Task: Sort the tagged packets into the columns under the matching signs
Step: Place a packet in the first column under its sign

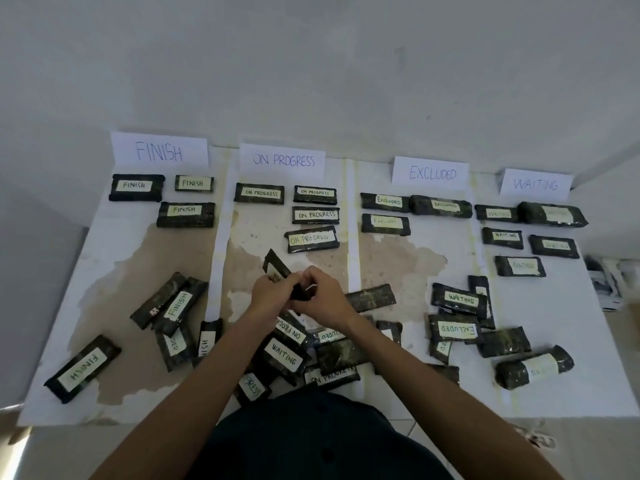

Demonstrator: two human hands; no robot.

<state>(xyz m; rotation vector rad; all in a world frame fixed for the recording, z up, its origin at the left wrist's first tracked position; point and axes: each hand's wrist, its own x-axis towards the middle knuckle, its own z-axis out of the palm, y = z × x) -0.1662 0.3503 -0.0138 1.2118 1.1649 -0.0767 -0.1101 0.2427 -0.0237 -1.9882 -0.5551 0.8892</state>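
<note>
Both hands meet over the middle of the board. My left hand (pixel 268 294) grips a dark tagged packet (pixel 275 266) that sticks up and to the left; its tag is mostly hidden. My right hand (pixel 320 294) pinches a second small dark packet (pixel 300 292) with a white tag edge. Four signs stand along the wall: FINISH (pixel 159 151), ON PROGRESS (pixel 283 160), EXCLUDED (pixel 431 173), WAITING (pixel 535 183). Sorted packets lie in rows under each sign. Several unsorted packets (pixel 285 355) lie in a heap beneath my forearms.
More loose packets lie at the near left, such as a FINISH packet (pixel 83 367), and at the near right, such as an EXCLUDED packet (pixel 455 329). The white board (pixel 104 237) is stained brown in places. A striped object (pixel 602 282) lies off its right edge.
</note>
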